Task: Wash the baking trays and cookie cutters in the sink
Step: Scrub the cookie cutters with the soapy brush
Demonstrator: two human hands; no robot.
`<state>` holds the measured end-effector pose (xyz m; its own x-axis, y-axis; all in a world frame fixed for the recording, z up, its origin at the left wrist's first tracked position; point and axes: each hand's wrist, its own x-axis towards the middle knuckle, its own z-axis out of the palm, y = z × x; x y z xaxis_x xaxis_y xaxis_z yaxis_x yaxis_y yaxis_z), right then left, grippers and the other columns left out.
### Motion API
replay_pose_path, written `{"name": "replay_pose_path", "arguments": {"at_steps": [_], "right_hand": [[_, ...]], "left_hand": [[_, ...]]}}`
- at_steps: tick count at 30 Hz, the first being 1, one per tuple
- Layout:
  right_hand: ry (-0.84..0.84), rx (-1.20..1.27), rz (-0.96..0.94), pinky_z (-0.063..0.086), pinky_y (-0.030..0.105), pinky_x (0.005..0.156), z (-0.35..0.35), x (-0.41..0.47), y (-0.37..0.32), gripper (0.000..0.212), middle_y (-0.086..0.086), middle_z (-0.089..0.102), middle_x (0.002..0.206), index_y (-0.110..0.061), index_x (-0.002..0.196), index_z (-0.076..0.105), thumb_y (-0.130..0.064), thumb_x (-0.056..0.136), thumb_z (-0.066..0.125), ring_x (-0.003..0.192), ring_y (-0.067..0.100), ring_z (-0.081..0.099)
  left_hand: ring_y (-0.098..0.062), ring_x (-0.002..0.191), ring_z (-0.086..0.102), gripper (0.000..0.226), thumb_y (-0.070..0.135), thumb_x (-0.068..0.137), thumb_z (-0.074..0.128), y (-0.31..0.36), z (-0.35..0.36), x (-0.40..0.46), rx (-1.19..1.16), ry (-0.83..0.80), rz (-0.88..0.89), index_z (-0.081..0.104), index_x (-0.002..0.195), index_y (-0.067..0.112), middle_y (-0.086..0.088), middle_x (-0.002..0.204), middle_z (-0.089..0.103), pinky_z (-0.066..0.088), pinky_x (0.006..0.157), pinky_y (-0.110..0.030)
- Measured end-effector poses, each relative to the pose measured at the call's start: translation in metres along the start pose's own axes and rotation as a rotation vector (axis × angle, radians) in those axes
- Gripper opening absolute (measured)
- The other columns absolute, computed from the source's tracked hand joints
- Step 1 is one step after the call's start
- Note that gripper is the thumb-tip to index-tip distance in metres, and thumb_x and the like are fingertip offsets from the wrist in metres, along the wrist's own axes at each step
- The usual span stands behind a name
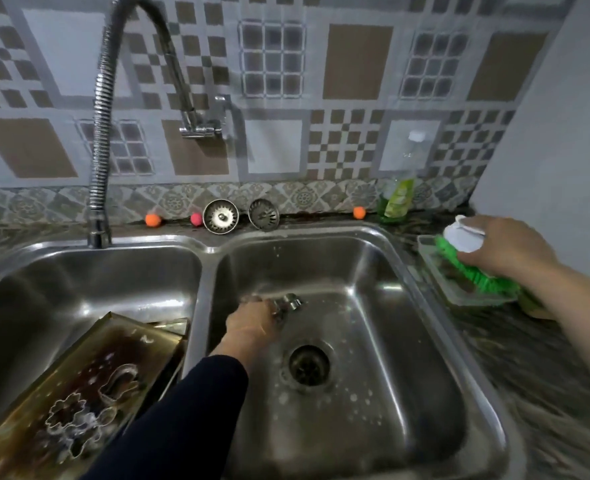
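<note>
Left hand (252,318) pinched a small cookie cutter (288,303) mid right basin, right hand (505,247) wrapped round the green brush (473,268) at 3 o'clock, trays (89,386) at 8 o'clock; wet metal, could've easily slipped toward the drain (309,365).

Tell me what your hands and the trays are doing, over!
Left hand holds a cookie cutter in the right basin. Right hand grips the green brush on the counter. Soapy trays wait left. Nothing blocking.
</note>
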<state>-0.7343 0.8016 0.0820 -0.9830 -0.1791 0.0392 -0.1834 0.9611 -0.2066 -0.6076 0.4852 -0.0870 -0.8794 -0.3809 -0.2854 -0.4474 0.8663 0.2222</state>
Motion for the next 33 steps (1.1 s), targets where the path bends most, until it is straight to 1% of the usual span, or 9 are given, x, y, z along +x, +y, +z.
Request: {"name": "replay_pose_path", "arguments": {"at_steps": [4,10,16,18,22,24,28,31,33], "right_hand": [[-0.038,0.048,0.031,0.045,0.036,0.087,0.032,0.027,0.022,0.069,0.007,0.052,0.139,-0.031,0.141,0.045,-0.03,0.079,0.073,0.119,0.032,0.053],[-0.08,-0.042,0.023,0.049,0.037,0.087,0.058,0.045,0.034,0.067,0.002,0.053,0.139,-0.038,0.138,0.048,-0.041,0.076,0.073,0.118,0.03,0.055],[-0.148,-0.083,0.015,0.05,0.035,0.085,0.057,0.055,0.032,0.066,0.001,0.053,0.138,-0.037,0.138,0.048,-0.04,0.076,0.072,0.112,0.029,0.058],[-0.143,-0.088,0.021,0.05,0.034,0.083,0.058,0.055,0.031,0.066,0.001,0.056,0.135,-0.037,0.137,0.048,-0.039,0.076,0.072,0.108,0.028,0.061],[-0.134,-0.085,0.041,0.046,0.03,0.071,0.057,0.051,0.028,0.067,0.003,0.062,0.125,-0.038,0.137,0.048,-0.038,0.075,0.072,0.101,0.029,0.062],[-0.1,-0.083,0.027,0.045,0.032,0.074,0.054,0.047,0.027,0.068,0.004,0.059,0.13,-0.035,0.138,0.048,-0.035,0.075,0.073,0.107,0.03,0.06],[0.018,-0.074,-0.025,0.044,0.035,0.082,0.038,0.031,0.011,0.067,0.007,0.055,0.134,-0.032,0.138,0.048,-0.03,0.076,0.074,0.117,0.032,0.053],[0.086,0.007,-0.094,0.045,0.038,0.084,0.029,0.013,-0.014,0.065,0.009,0.056,0.129,-0.032,0.136,0.05,-0.031,0.075,0.074,0.115,0.032,0.054],[0.096,0.073,-0.141,0.046,0.038,0.085,0.031,-0.003,-0.034,0.064,0.007,0.058,0.128,-0.034,0.135,0.051,-0.031,0.074,0.073,0.113,0.031,0.055]], "left_hand": [[-0.031,0.132,0.038,0.055,0.028,0.089,0.055,0.002,0.015,0.044,-0.035,-0.048,-0.079,0.036,0.141,0.028,-0.005,0.146,0.036,0.041,0.103,-0.045],[-0.03,0.131,0.04,0.057,0.04,0.092,0.049,0.009,0.045,0.087,0.004,-0.048,-0.116,0.031,0.144,0.028,-0.003,0.147,0.03,0.045,0.098,-0.044],[-0.027,0.133,0.033,0.063,0.036,0.092,0.052,0.031,0.065,0.101,0.127,0.028,-0.052,0.023,0.148,0.025,-0.004,0.15,0.03,0.047,0.09,-0.043],[-0.026,0.128,0.041,0.056,0.028,0.094,0.051,0.039,0.068,0.101,0.219,0.017,-0.041,0.028,0.145,0.022,-0.004,0.146,0.036,0.047,0.083,-0.04],[-0.023,0.105,0.06,0.033,0.011,0.095,0.047,0.04,0.075,0.093,0.326,0.056,0.003,0.051,0.125,0.023,-0.002,0.12,0.06,0.049,0.072,-0.034],[-0.023,0.1,0.063,0.029,0.008,0.093,0.047,0.038,0.073,0.087,0.32,0.066,0.033,0.055,0.119,0.021,-0.002,0.113,0.063,0.05,0.07,-0.033],[-0.025,0.094,0.064,0.023,0.005,0.089,0.051,0.041,0.056,0.072,0.061,0.099,-0.033,0.061,0.105,0.018,-0.005,0.105,0.066,0.055,0.078,-0.037],[-0.019,0.074,0.063,0.023,0.0,0.089,0.047,0.044,0.041,0.059,-0.335,0.138,-0.166,0.059,0.101,0.016,-0.007,0.096,0.064,0.053,0.061,-0.03],[-0.022,0.082,0.063,0.025,0.0,0.089,0.047,0.045,0.033,0.048,-0.448,0.155,-0.195,0.062,0.101,0.015,-0.009,0.099,0.066,0.054,0.07,-0.031]]}}
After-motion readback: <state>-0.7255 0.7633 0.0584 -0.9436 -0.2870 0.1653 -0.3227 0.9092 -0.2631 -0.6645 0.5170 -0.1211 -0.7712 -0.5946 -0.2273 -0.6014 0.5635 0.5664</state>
